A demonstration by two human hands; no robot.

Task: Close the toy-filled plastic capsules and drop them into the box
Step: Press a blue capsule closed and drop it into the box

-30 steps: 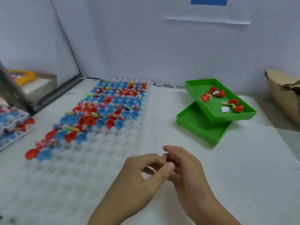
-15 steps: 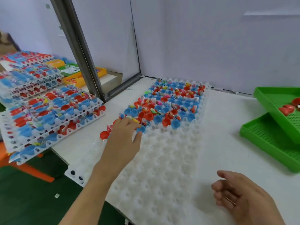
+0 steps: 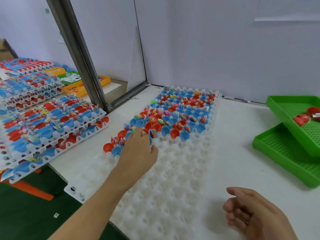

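Note:
A long white tray with rows of cups (image 3: 173,179) lies on the table. Its far half holds open red and blue capsule halves (image 3: 180,118) with small toys in them, and its near half holds none. My left hand (image 3: 138,149) reaches over the nearest filled row. Its fingertips touch the capsules around a blue half (image 3: 116,150) and a red half (image 3: 108,147), with the thumb spread apart to the right. My right hand (image 3: 251,213) hovers over the table at the lower right, fingers loosely curled, holding nothing.
Two stacked green perforated trays (image 3: 284,153) sit at the right, the upper one holding red capsule halves (image 3: 302,118). Stacks of filled white trays (image 3: 52,125) lie on the left beyond a slanted metal post (image 3: 78,54). A wall runs behind the table.
My hands were together in front of me. The left one has reached out to the nearest filled row and stayed there, while the right has drawn back. The view has swung left.

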